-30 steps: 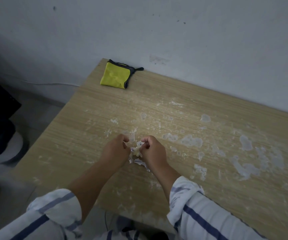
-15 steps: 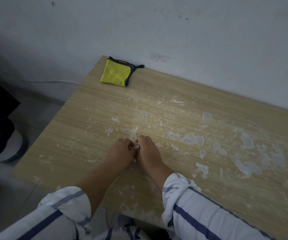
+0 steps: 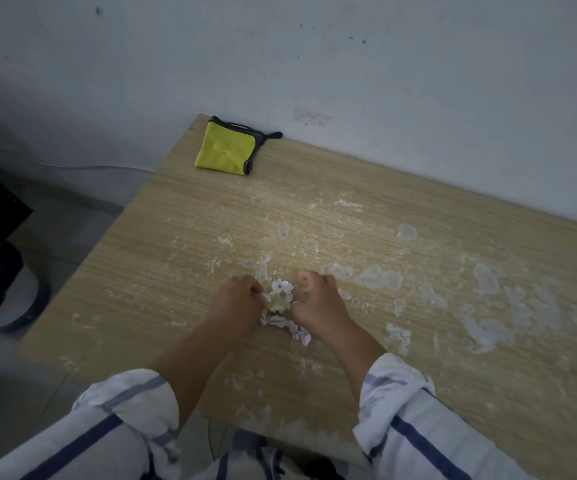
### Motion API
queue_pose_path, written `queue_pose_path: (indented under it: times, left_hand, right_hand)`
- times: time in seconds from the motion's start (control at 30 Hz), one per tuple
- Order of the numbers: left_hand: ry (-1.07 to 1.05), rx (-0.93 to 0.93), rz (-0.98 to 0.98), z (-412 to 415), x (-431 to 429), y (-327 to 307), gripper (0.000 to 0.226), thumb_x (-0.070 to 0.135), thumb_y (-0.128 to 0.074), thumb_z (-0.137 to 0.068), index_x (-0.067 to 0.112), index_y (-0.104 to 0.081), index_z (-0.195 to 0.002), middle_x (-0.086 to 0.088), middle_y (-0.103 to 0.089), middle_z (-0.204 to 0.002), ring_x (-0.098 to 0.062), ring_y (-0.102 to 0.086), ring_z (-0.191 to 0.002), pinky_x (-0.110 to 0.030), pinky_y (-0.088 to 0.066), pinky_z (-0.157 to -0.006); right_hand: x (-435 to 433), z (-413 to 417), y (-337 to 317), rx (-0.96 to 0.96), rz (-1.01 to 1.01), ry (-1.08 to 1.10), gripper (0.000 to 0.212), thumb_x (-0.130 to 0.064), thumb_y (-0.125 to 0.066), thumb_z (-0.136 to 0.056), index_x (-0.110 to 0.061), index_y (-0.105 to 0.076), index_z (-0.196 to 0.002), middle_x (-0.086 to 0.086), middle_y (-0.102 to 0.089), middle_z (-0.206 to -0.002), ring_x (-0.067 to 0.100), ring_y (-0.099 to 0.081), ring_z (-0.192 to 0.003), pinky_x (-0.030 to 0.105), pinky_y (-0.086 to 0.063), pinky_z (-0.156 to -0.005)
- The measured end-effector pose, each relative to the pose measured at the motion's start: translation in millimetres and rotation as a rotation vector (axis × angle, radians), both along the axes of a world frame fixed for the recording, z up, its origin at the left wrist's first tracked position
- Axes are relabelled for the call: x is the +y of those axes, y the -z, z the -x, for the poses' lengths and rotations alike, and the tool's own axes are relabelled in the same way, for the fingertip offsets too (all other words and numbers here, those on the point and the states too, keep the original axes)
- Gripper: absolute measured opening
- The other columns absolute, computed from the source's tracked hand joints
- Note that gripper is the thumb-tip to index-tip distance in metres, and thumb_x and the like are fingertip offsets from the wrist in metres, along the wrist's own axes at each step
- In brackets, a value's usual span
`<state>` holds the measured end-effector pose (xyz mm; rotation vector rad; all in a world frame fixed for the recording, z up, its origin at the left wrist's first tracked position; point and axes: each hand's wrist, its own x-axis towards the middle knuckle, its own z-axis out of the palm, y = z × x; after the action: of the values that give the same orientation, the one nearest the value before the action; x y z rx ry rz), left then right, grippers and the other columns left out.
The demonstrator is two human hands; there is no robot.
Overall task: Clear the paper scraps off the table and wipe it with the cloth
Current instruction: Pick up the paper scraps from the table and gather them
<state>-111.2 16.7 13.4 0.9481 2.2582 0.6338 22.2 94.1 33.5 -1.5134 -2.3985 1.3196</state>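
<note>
Pressed together a moment ago, the left hand (image 3: 237, 301) and right hand (image 3: 320, 304) have parted slightly, their curled fingers gripping the bunched paper scraps (image 3: 280, 297), so I judge the gathering nearly finished.

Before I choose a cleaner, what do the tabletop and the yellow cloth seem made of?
Tabletop: probably wood-grain laminate, matte; fine straight even lines. Yellow cloth: soft fabric, perhaps microfibre; it lies folded with creases and dark stitched edging.

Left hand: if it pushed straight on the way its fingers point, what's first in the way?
The paper scraps: the left hand is pinching their edge. Just past them, probably the right hand, though depth is hard to judge.
</note>
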Motion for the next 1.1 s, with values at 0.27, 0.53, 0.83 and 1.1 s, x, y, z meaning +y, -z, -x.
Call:
queue_pose_path:
  times: [0.27,0.53,0.83,1.1]
  left_hand:
    - [-0.026,-0.001,-0.049,9,-5,-7,0.032,0.003,-0.049,-0.086,0.012,-0.059,-0.116,-0.007,-0.055,-0.119,-0.015,-0.052,-0.093,-0.023,-0.038,-0.075]
    - [0.088,-0.026,0.132,15,-13,-10,0.048,0.006,-0.053,-0.081,0.007,-0.049,-0.129,-0.015,-0.046,-0.124,-0.027,-0.052,-0.107,-0.024,-0.038,-0.081]
    - [0.197,-0.082,0.113,3,-13,-13,0.047,0.021,-0.061,-0.084,0.01,-0.048,-0.127,-0.015,-0.045,-0.122,-0.028,-0.042,-0.119,-0.024,-0.035,-0.086]
    - [0.237,-0.008,0.095,5,-7,-12,0.037,0.012,-0.052,-0.086,0.01,-0.054,-0.122,-0.01,-0.054,-0.121,-0.027,-0.044,-0.118,-0.025,-0.035,-0.09]
  right_hand:
    - [-25,-5,11,-0.208,-0.101,-0.143,0.069,-0.007,-0.058,-0.085,-0.016,-0.022,-0.143,0.011,-0.024,-0.136,0.027,-0.048,-0.108,0.025,-0.04,-0.078]
    - [-14,4,9,-0.058,-0.039,-0.142,0.074,-0.014,-0.061,-0.084,-0.017,-0.021,-0.146,0.008,-0.019,-0.145,0.028,-0.034,-0.13,0.028,-0.033,-0.098]
    - [-13,18,14,-0.105,-0.103,-0.278,0.065,-0.014,-0.053,-0.091,-0.013,-0.019,-0.147,0.011,-0.013,-0.152,0.029,-0.024,-0.138,0.034,-0.025,-0.11]
    - [-8,32,16,-0.174,-0.092,-0.422,0.088,-0.022,-0.068,-0.081,-0.013,-0.011,-0.147,0.014,-0.01,-0.152,0.034,-0.022,-0.138,0.043,-0.029,-0.111]
